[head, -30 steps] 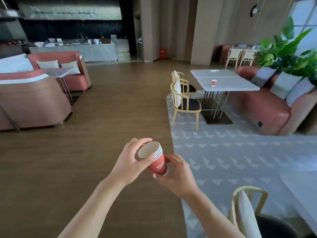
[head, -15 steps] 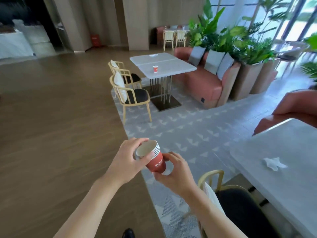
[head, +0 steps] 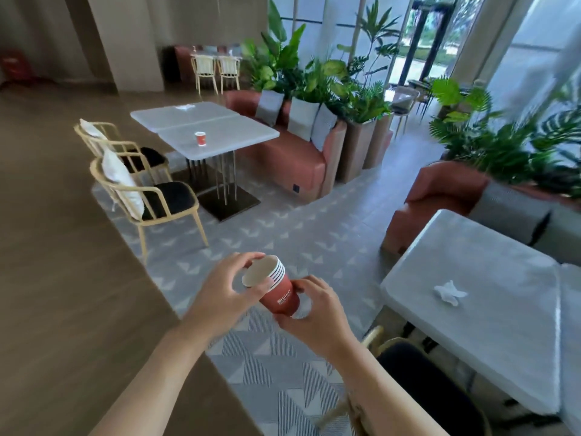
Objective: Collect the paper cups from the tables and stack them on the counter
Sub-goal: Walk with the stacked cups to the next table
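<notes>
Head view: we hold the cup stack [head: 276, 289] low in front of us, mouth tilted up-left.
Left hand [head: 224, 294]: our fingers pinch the rims.
Right hand [head: 317, 313]: curled round the base.
Next cup [head: 200, 138]: upright on the far desk [head: 239, 136], ahead and left, well apart from both hands; our left is nearer.

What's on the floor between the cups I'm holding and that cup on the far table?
In the head view, only patterned carpet; the chair stands left of it.

Two hands, left hand [head: 220, 294], right hand [head: 317, 313], one nested cup stack [head: 276, 289], one lone cup [head: 200, 138], two crumpled napkins [head: 449, 292].
</notes>
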